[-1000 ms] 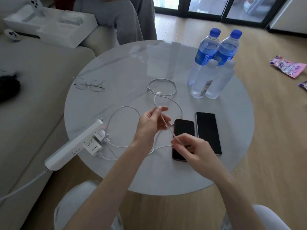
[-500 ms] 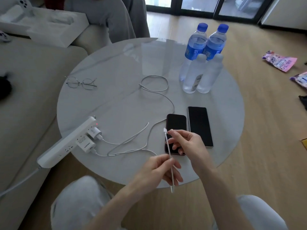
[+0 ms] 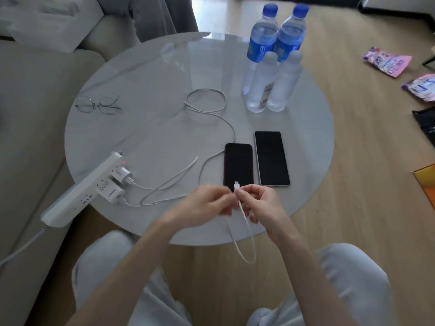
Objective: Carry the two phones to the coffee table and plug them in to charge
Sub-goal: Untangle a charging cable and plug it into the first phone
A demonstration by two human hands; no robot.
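Two dark-screened phones lie side by side on the round grey coffee table (image 3: 150, 128): a smaller phone (image 3: 238, 164) and, to its right, a larger phone (image 3: 271, 158). My right hand (image 3: 261, 204) pinches a white charging cable (image 3: 246, 229) just below its plug, which points up at the smaller phone's near end. My left hand (image 3: 202, 207) grips the same cable, whose slack loops down below the table edge. A second grey cable (image 3: 207, 103) lies coiled farther back. Both cables run to two white chargers (image 3: 113, 187) in a white power strip (image 3: 82, 191).
Several water bottles (image 3: 270, 62) stand at the table's far right. Wire-rimmed glasses (image 3: 97, 105) lie at its left. A beige sofa (image 3: 30, 118) is on the left, with a seated person's grey trousers beyond. Snack packets (image 3: 387, 63) lie on the wooden floor at right.
My hands came together at the smaller phone's near end. The plug end now points up between my fingers, and the cable's slack hangs in a loop below the table edge.
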